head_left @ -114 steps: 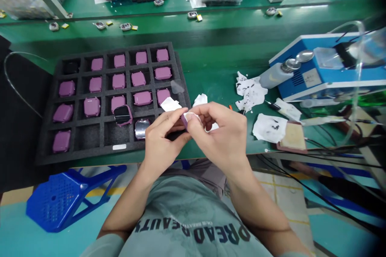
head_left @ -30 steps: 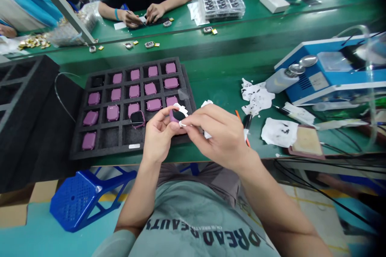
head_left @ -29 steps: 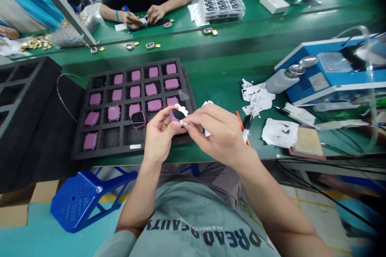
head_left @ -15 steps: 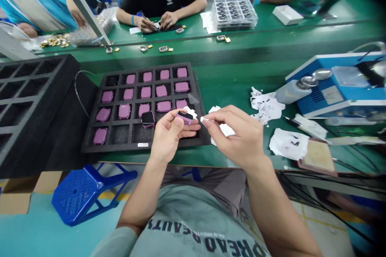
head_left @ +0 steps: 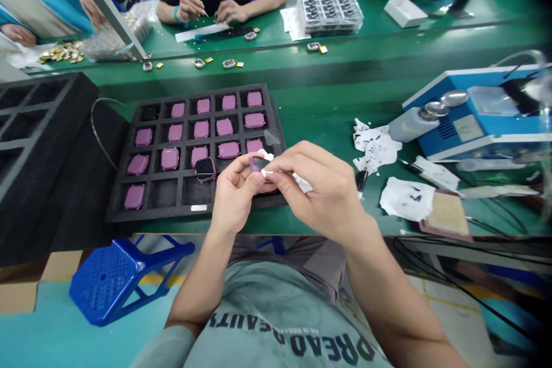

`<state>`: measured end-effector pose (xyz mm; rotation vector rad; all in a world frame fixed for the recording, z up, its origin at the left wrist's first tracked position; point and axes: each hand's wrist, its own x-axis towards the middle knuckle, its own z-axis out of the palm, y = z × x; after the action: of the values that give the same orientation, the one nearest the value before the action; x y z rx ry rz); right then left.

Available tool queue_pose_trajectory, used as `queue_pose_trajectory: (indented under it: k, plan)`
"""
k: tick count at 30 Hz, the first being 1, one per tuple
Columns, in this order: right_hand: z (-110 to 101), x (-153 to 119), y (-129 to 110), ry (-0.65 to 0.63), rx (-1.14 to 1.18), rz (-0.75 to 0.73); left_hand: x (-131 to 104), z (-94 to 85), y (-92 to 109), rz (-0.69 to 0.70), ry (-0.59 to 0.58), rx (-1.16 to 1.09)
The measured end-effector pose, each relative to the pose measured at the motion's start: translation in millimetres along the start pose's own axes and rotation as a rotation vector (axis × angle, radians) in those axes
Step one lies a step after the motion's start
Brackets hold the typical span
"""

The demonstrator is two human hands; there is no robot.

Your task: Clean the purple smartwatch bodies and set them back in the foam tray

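Note:
In my left hand (head_left: 233, 192) is a purple smartwatch case (head_left: 257, 164) with a dark screen, held between thumb and fingers. My right hand (head_left: 321, 184) pinches a small white piece (head_left: 266, 173), perhaps a wipe or swab, against the screen; its exact kind is unclear. Below and left of the hands lies a black foam tray (head_left: 163, 192) whose compartments hold several purple watch cases (head_left: 171, 158). One watch with its black screen up (head_left: 205, 169) rests tilted on the dividers beside my left hand. White paper (head_left: 303, 184) is partly hidden behind my right hand.
To the right lie stained wipes (head_left: 407, 198), a pump bottle (head_left: 416, 123) and a blue machine (head_left: 474, 121). Another foam tray (head_left: 38, 109) stands at left. Co-workers' hands (head_left: 233, 10) work across the green bench, near a clear tray stack (head_left: 330, 11). A blue stool (head_left: 103, 282) stands below.
My right hand has moved left, bringing the white piece onto the watch screen. The watch has turned its screen more toward me. Across the bench, a co-worker's hand has lifted a thin tool.

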<state>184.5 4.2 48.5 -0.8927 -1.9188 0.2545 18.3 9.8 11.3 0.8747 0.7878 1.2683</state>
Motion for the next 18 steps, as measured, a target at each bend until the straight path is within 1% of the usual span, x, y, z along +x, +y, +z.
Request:
queue_pose_trajectory:
  k: [2, 4, 6, 8, 10, 14, 18]
  plan:
    - [1.1, -2.4, 8.2, -0.043, -0.049, 0.007, 0.1, -1.0, -0.5, 0.006, 0.008, 0.007]
    - [1.0, -7.6, 18.5, -0.055, -0.109, 0.045, -0.2, -1.9, 0.0, -0.013, 0.007, 0.014]
    - [0.3, -12.8, 26.7, -0.034, -0.124, 0.092, -0.9, -2.0, 1.2, -0.044, -0.001, 0.003]
    - [-0.2, -16.1, 29.5, 0.005, -0.084, 0.118, -1.3, -1.0, 2.7, -0.050, -0.002, -0.023]
    - [0.0, -16.4, 26.7, 0.059, -0.036, 0.136, -1.2, 0.5, 4.1, -0.028, 0.007, -0.055]
    - [4.7, -10.6, 13.2, 0.145, 0.035, 0.173, -1.2, 1.9, 5.8, 0.030, 0.042, -0.126]
    - [13.4, -4.4, 3.2, 0.182, 0.144, 0.191, -4.2, -2.5, 7.6, -0.015, -0.029, -0.148]
